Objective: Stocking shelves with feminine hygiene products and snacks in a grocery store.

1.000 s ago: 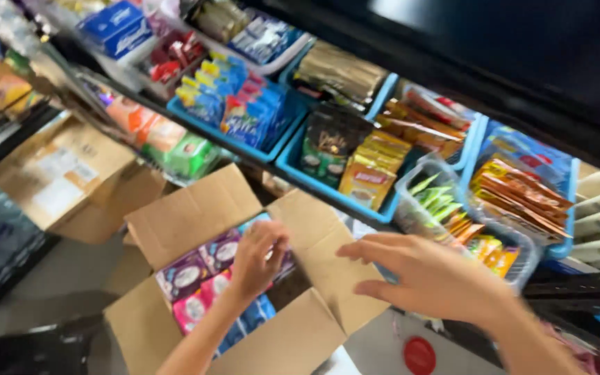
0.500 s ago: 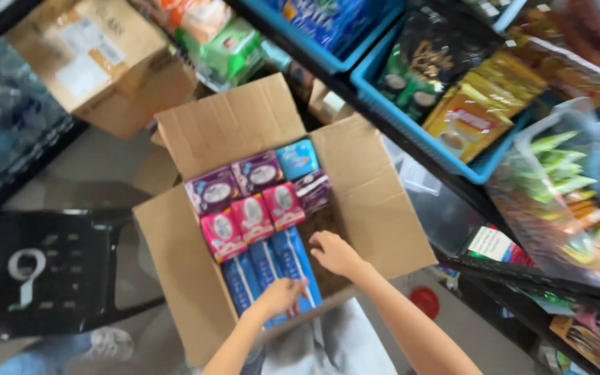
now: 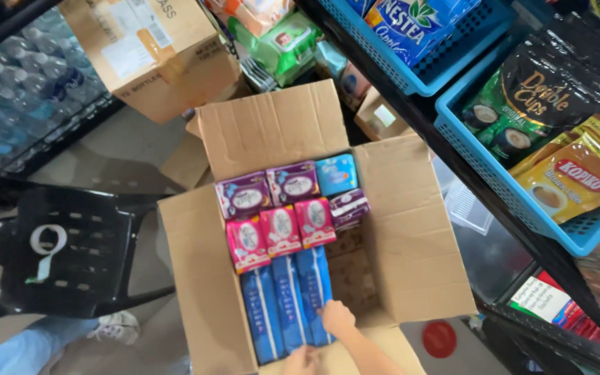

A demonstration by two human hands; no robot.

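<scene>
An open cardboard box (image 3: 411, 229) sits on the floor with all four flaps spread. Inside are packs in rows, counted from the far end: two purple packs (image 3: 269, 191) side by side, one light-blue pack (image 3: 336, 173) beside them, and one more purple pack (image 3: 349, 207) tilted just below it. Next comes a row of three pink packs (image 3: 280, 232), touching each other. Nearest the person lie three long blue packs (image 3: 287, 302), side by side and lengthwise. The right part of the box floor beside them is bare cardboard.

The right hand (image 3: 337, 318) rests on the near end of the rightmost blue pack, fingers curled down onto it; it touches the pack, though whether it actually grips is hard to tell. The left hand (image 3: 300, 361) is at the bottom edge, mostly cut off, close to the near ends of the blue packs, and its state cannot be told.

Left of the box stands one black plastic chair (image 3: 71, 257), with a white shoe (image 3: 116, 325) below it. A closed carton (image 3: 154, 52) sits behind. On the right, two blue baskets (image 3: 508, 187) on a shelf hold snack bags. One red disc (image 3: 439, 339) lies on the floor.
</scene>
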